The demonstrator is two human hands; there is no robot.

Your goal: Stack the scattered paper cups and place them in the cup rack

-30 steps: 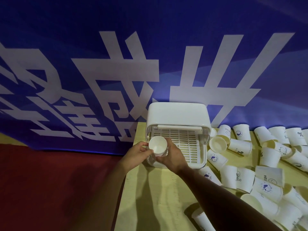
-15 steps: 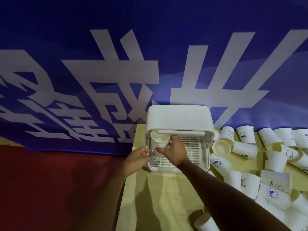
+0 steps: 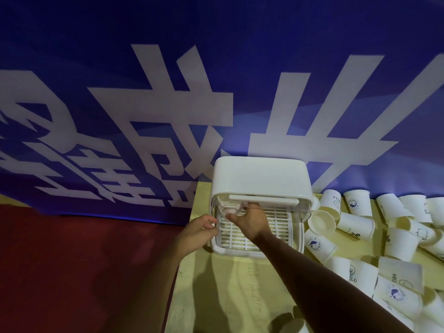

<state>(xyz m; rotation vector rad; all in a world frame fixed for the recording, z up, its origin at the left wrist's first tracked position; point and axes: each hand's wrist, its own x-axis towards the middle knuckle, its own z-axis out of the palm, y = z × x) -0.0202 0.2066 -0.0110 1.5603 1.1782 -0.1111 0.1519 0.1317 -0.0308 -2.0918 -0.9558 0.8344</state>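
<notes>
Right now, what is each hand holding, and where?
Right hand grips the paper cup stack by its near end; left hand holds the left edge of the cup rack.

Smooth plastic, matt paper
White cup rack (image 3: pixel 260 174) looks smooth, glossy plastic; paper cups (image 3: pixel 358 222) at three o'clock are matt; banner (image 3: pixel 240 68) at twelve perhaps vinyl.

"Any writing you can make out?"

"Huge white Chinese characters on the blue banner (image 3: pixel 168 104), cropped; the middle one looks like 战. A paper cup (image 3: pixel 360 275) shows 'LLO', the flattened cup (image 3: pixel 400 272) beside it 'HEL', and a third cup (image 3: pixel 353 224) a '%' sign."
</notes>
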